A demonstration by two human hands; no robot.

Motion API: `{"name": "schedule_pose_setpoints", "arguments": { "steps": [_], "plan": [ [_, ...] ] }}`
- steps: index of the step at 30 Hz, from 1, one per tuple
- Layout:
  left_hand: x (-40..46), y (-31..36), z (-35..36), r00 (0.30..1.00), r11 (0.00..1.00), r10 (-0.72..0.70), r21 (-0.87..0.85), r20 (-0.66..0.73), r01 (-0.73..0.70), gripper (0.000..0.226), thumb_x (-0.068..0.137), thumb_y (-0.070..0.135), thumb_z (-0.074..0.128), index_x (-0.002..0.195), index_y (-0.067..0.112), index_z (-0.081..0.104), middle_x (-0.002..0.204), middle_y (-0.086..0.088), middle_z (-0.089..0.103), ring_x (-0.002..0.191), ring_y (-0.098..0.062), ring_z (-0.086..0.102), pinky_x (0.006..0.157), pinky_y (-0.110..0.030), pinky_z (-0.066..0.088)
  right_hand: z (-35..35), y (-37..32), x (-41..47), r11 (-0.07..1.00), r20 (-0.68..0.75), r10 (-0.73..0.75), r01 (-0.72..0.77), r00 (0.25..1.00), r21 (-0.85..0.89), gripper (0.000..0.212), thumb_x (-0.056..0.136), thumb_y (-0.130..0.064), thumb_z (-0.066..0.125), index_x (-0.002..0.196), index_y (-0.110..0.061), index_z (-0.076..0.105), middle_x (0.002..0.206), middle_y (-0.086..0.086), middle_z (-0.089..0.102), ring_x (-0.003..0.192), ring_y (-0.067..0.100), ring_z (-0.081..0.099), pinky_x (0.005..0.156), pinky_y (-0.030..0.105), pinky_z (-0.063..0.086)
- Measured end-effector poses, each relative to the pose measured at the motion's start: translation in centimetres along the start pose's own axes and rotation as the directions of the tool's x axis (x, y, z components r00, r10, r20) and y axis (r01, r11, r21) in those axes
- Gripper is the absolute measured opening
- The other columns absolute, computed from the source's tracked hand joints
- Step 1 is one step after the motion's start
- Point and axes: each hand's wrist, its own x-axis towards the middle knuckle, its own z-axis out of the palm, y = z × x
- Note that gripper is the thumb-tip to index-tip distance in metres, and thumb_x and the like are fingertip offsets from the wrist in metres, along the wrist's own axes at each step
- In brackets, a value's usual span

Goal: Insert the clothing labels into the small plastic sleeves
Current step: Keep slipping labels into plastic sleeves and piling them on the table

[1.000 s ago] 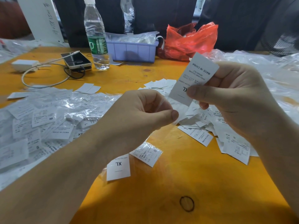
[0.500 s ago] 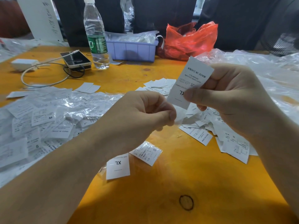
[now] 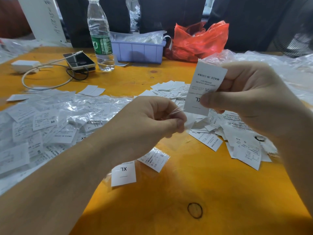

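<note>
Risk of missing the mouth: right hand [image 3: 250, 102] pinching the XL label [image 3: 203, 89] above mid-tabletop [image 3: 169, 192], left hand [image 3: 149, 122] pinching a barely visible clear sleeve [image 3: 177, 112] just beside it, its opening possibly unparted, label liable to buckle.

left hand [image 3: 149, 119] pinching, right hand [image 3: 250, 99] raised, fingers curled

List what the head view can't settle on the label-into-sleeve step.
- Plastic sleeve pinched by left hand: clear film, mostly behind the fingers; open mouth not discernible.
- XL label held by right hand: thumb covers part of the print; small text too fine.
- Purple bin contents: wrapped in glare-heavy plastic.
- Right forearm: cut off by the frame edge.
</note>
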Motion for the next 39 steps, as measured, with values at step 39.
{"name": "schedule_pose_setpoints", "arguments": {
  "steps": [39],
  "plan": [
    [-0.11,0.05,-0.16,0.978,0.990,-0.050,-0.117,0.201,0.075,0.017,0.074,0.030,0.070,0.085,0.019,0.077,0.068,0.007,0.069,0.060,-0.001,0.058,0.054,-0.010,0.043,0.06,-0.02,0.05,1.000,0.089,0.006,-0.007,0.996,0.015,0.023,0.071,-0.003,0.070,0.093,0.003,0.066,0.090,0.007,0.076,0.083,0.020,0.073,0.071,0.027,0.058]
  ]
}}
